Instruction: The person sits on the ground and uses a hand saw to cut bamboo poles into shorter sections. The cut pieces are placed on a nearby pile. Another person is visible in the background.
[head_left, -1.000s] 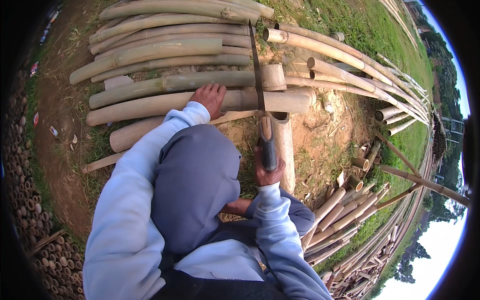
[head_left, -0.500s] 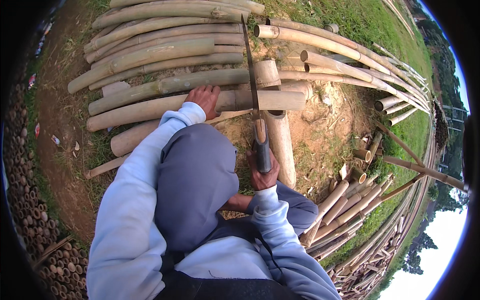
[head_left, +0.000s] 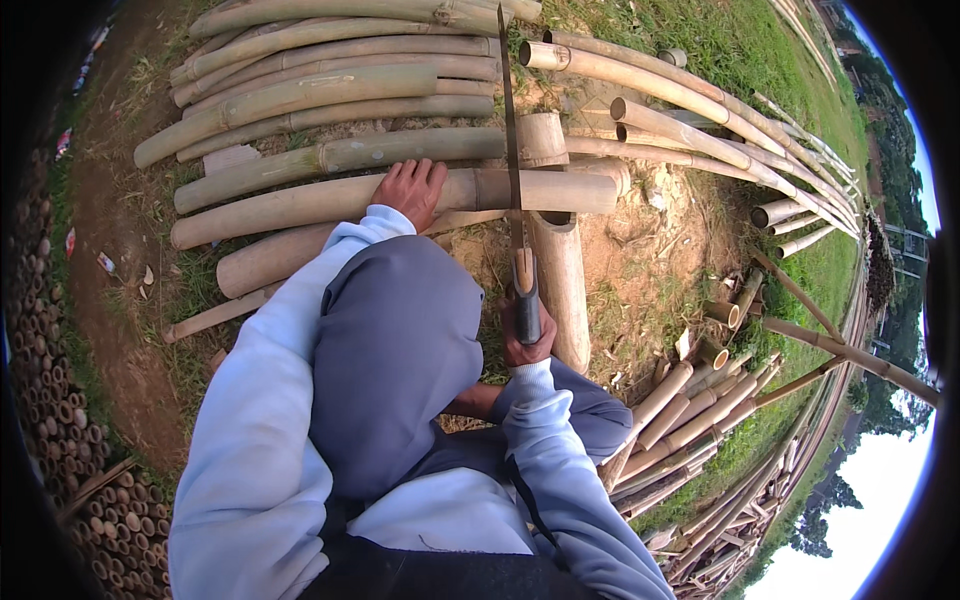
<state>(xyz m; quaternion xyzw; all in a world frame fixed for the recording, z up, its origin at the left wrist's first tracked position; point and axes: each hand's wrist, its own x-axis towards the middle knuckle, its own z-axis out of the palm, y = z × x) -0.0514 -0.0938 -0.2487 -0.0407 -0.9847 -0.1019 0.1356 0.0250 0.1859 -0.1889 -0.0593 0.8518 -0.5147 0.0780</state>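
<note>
A handsaw (head_left: pixel 514 150) with a long dark blade crosses a thick bamboo pole (head_left: pixel 560 192) near its right end. My right hand (head_left: pixel 527 332) is closed around the saw's dark handle, close to my bent knee. To the left of the blade, my left hand (head_left: pixel 412 192) lies over the same pole, fingers curled across its top and pressing it. The pole lies crosswise; under its right end is another thick bamboo piece (head_left: pixel 560 290) with a notch cut into it, running toward me. The blade hides the spot where it meets the pole.
Long bamboo poles (head_left: pixel 300 90) lie side by side at the far left, with more poles (head_left: pixel 680 90) at the far right. Cut bamboo pieces (head_left: pixel 690 410) are heaped at the right beside a bamboo frame (head_left: pixel 850 350). Stacked bamboo ends (head_left: pixel 60 400) fill the left edge.
The saw has shifted slightly across the pole and its tilt has changed, with its tip a little farther up in view. Both hands keep their holds; the whole view has shifted slightly.
</note>
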